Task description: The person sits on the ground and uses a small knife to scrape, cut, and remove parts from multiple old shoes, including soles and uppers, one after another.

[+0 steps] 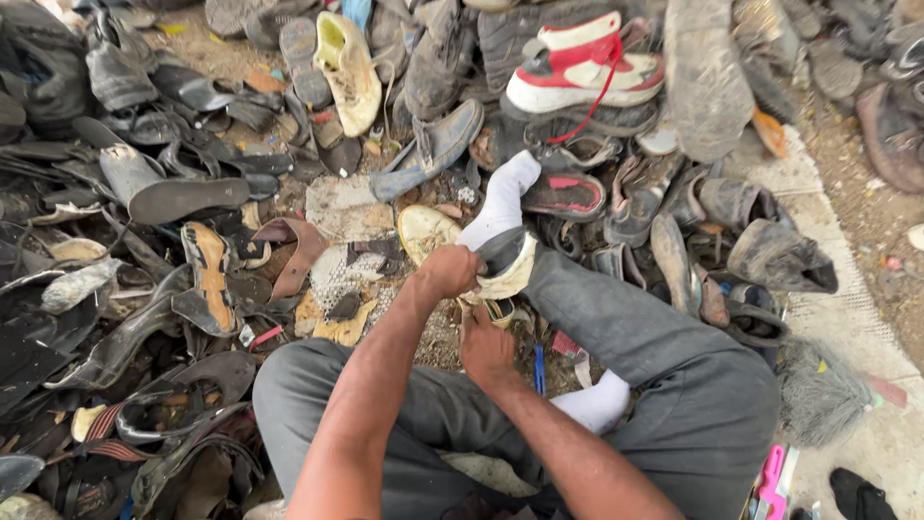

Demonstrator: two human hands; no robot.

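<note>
I sit on the ground with my grey-trousered legs (626,327) folded and white socks (502,197) on my feet. A worn shoe (508,270) with a cream sole and a dark upper rests against my right shin. My left hand (448,270) is closed over the shoe's top edge. Just below it, my right hand (486,349) shows its back, with the fingers curled around the shoe's lower end and hidden from view. A yellowish loose insole (423,229) lies on the ground just beyond my left hand.
Heaps of old shoes, sandals and black soles (173,197) surround me. A red-and-white sneaker (582,67) and a cream shoe (351,72) lie at the back. A blue stick (539,371) lies by my knee, and a pink tool (773,477) and grey brush (818,395) at right.
</note>
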